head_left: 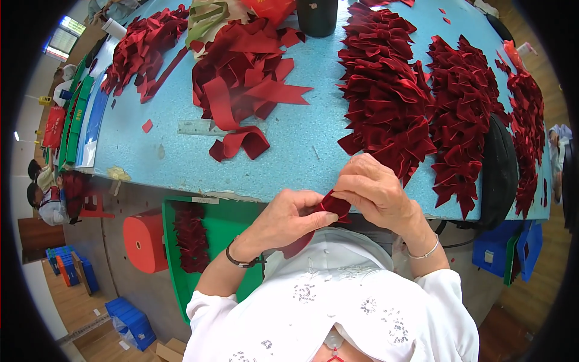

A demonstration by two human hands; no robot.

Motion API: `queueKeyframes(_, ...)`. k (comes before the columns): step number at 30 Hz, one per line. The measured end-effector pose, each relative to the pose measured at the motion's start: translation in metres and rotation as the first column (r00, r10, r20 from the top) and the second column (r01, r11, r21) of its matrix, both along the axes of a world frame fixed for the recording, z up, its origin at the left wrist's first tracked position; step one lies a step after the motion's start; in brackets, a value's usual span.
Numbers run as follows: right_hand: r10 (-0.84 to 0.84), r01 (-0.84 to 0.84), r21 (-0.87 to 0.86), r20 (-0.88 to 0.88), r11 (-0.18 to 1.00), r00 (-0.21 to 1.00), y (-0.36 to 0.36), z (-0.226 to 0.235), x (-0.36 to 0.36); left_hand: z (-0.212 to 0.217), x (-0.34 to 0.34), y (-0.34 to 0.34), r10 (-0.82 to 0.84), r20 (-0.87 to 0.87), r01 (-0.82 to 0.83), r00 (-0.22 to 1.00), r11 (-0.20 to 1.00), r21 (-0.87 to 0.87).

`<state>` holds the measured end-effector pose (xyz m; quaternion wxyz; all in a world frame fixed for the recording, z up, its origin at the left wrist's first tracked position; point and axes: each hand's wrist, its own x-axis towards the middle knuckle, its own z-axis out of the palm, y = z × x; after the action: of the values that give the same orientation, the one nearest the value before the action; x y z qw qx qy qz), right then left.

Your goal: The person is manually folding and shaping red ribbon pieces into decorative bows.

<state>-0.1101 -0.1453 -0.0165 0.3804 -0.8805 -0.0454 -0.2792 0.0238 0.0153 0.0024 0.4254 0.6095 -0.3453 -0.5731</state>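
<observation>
Blue table [301,160] beyond; red ribbon [338,207] between left fingers [314,221] and right fingers [360,184], both clamped on it.

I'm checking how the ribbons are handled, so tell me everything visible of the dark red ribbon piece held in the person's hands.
The dark red, velvety-looking ribbon piece looks folded, with a rounded, loose red length showing below the left hand; whether both are one strip is hidden. Fingers of the left hand and right hand pinch it from either side, near the edge of the light blue tabletop. They cover its exact folds.
</observation>
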Motion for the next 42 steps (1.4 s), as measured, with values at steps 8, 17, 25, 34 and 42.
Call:
queueKeyframes(8,0.109,-0.097,0.131,-0.080,0.987,0.991,-0.001,0.000,-0.001,-0.007,0.009,-0.004,-0.118,-0.005,0.119,0.993,0.993,0.017)
queueKeyframes(17,0.205,-0.158,0.376,-0.088,0.913,0.975,0.000,-0.005,-0.004,-0.008,0.010,-0.008,-0.209,0.128,0.211,0.970,0.977,-0.008)
queueKeyframes(25,0.082,0.152,0.663,-0.307,0.733,0.948,0.012,-0.015,-0.004,-0.008,0.011,-0.012,-0.178,0.236,0.200,0.955,0.977,-0.072)
queueKeyframes(34,0.128,0.310,0.788,-0.436,0.532,0.891,0.014,-0.015,0.004,-0.008,0.018,-0.014,-0.199,0.195,0.204,0.960,0.979,-0.003)
queueKeyframes(42,-0.020,0.214,0.758,-0.257,0.616,0.966,0.008,-0.003,-0.003,0.001,0.006,-0.005,-0.018,-0.023,0.017,1.000,0.999,-0.035)
